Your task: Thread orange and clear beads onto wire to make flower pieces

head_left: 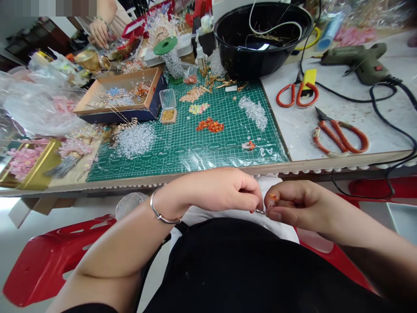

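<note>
My right hand (298, 202) pinches a small beaded piece (272, 199) with orange and clear beads between thumb and forefinger. Close beside it, my left hand (224, 191) is closed in a pinch on a thin silvery strand (259, 211) that runs to the beaded piece. Its far end is hidden in the left fingers. Both hands are in front of the table edge, above my lap. On the green cutting mat (182, 152) lie orange beads (210, 125), clear beads (253, 113), a heap of pale beads (135, 139) and a small orange-and-clear cluster (249, 145).
Red-handled pliers (340, 132), scissors (297, 93) and a glue gun (361, 63) with a trailing cord lie at right. A black basin (260, 48) stands behind the mat. Left are a shallow box (124, 95) and a gold tin (39, 165). Another person's hand (99, 32) is at back left.
</note>
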The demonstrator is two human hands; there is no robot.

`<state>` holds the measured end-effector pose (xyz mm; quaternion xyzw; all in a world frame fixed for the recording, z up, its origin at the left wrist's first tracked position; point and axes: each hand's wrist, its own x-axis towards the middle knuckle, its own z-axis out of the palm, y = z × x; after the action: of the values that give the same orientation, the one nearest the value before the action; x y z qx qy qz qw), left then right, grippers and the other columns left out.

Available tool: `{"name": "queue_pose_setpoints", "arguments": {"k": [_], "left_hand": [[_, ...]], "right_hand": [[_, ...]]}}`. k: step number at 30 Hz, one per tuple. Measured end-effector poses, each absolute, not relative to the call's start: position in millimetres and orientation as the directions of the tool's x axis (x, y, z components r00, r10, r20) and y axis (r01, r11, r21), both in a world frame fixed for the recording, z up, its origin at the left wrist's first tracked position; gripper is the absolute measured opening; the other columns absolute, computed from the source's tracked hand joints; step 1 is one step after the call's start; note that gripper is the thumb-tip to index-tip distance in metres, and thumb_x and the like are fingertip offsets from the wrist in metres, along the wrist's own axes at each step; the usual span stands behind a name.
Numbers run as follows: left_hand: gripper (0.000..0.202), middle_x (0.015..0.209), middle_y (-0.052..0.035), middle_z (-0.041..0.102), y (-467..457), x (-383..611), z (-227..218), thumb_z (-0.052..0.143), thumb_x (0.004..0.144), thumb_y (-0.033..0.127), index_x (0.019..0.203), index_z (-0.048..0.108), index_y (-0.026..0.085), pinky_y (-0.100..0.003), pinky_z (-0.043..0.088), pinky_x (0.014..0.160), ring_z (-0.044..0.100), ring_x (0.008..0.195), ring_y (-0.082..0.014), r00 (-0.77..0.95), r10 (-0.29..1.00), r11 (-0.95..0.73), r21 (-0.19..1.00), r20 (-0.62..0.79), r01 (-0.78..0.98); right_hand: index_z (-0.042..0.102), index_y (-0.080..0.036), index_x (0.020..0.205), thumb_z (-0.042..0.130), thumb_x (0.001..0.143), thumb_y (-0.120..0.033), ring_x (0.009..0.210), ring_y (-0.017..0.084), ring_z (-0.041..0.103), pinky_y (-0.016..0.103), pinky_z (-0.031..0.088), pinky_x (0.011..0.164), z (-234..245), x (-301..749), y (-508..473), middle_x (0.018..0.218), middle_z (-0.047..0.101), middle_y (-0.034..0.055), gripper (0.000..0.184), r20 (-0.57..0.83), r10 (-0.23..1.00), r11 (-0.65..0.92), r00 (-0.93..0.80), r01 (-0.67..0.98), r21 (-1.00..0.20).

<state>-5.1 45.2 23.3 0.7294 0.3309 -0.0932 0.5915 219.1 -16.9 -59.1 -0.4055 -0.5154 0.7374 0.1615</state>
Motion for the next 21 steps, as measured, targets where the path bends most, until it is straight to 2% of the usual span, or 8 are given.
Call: {"name": "queue_pose_setpoints", "arguments": {"k": [3,5,8,11,14,16,18,21], "left_hand": [[0.012,0.079,0.0033,0.062,47.4,0.5,32.4,0.053,0.082,0.017,0.075,0.063,0.019,-0.026,0.038,0.062,0.054,0.070,-0.0118,0.777,0.380,-0.304,0.726,-0.502,0.617],[0.015,0.075,0.0027,0.060,43.8,2.9,33.0,0.053,0.082,0.015,0.069,0.058,0.018,-0.027,0.036,0.060,0.052,0.068,-0.0120,0.804,0.437,-0.447,0.678,-0.404,0.584],[0.022,0.073,0.0003,0.060,33.8,3.4,26.8,0.051,0.089,0.012,0.068,0.057,0.017,-0.030,0.038,0.066,0.051,0.070,-0.0138,0.860,0.489,-0.704,0.517,-0.144,0.487],[0.022,0.073,-0.0026,0.058,23.6,2.8,16.5,0.049,0.092,0.007,0.075,0.060,0.015,-0.033,0.038,0.065,0.047,0.069,-0.0165,0.891,0.431,-0.889,0.238,0.145,0.392],[0.022,0.068,-0.0022,0.053,16.0,4.2,7.7,0.051,0.092,0.005,0.076,0.062,0.014,-0.033,0.031,0.056,0.042,0.063,-0.0165,0.840,0.397,-0.908,0.025,0.369,0.418],[0.019,0.065,-0.0010,0.052,11.3,5.9,3.6,0.054,0.093,0.008,0.079,0.065,0.013,-0.033,0.030,0.054,0.042,0.062,-0.0157,0.789,0.391,-0.885,-0.041,0.474,0.464],[0.016,0.063,-0.0001,0.053,6.2,7.3,-0.4,0.056,0.093,0.010,0.081,0.067,0.013,-0.033,0.031,0.053,0.043,0.060,-0.0147,0.735,0.395,-0.863,-0.051,0.551,0.502],[0.012,0.063,0.0002,0.056,-1.2,8.3,-9.0,0.061,0.090,0.011,0.081,0.068,0.013,-0.032,0.035,0.051,0.043,0.059,-0.0140,0.653,0.429,-0.833,-0.006,0.624,0.553]], "right_hand": [[0.069,-0.022,0.081,0.081,0.079,-0.032,0.056,0.009,0.032,0.023,0.024,0.050,-62.7,218.2,-16.4,0.062,0.044,-0.0065,0.016,-0.440,0.641,-0.452,-0.629,0.154,-0.879],[0.071,-0.021,0.080,0.081,0.079,-0.031,0.057,0.009,0.034,0.023,0.027,0.052,-61.9,216.9,-15.4,0.063,0.047,-0.0059,0.014,-0.441,0.654,-0.458,-0.614,0.142,-0.877],[0.074,-0.020,0.082,0.081,0.079,-0.030,0.067,0.013,0.048,0.024,0.039,0.062,-57.0,215.1,-13.4,0.073,0.060,-0.0022,0.013,-0.425,0.697,-0.470,-0.577,0.080,-0.879],[0.076,-0.019,0.084,0.080,0.081,-0.033,0.076,0.016,0.056,0.027,0.046,0.071,-53.0,213.8,-12.9,0.081,0.068,0.0008,0.014,-0.412,0.747,-0.484,-0.521,-0.001,-0.875],[0.075,-0.020,0.081,0.081,0.079,-0.039,0.067,0.013,0.053,0.024,0.045,0.063,-54.0,211.2,-15.1,0.076,0.065,-0.0011,0.020,-0.393,0.810,-0.475,-0.435,-0.096,-0.875],[0.074,-0.021,0.081,0.083,0.077,-0.040,0.064,0.012,0.051,0.023,0.044,0.059,-55.8,208.4,-17.6,0.074,0.064,-0.0019,0.021,-0.370,0.855,-0.448,-0.363,-0.160,-0.880],[0.075,-0.023,0.082,0.085,0.076,-0.039,0.064,0.011,0.050,0.021,0.042,0.057,-56.5,205.1,-20.5,0.074,0.063,-0.0022,0.020,-0.348,0.894,-0.413,-0.284,-0.216,-0.885],[0.077,-0.025,0.081,0.088,0.072,-0.036,0.066,0.011,0.053,0.021,0.044,0.060,-54.7,199.8,-24.7,0.076,0.066,-0.0021,0.018,-0.324,0.926,-0.370,-0.194,-0.291,-0.882]]}}
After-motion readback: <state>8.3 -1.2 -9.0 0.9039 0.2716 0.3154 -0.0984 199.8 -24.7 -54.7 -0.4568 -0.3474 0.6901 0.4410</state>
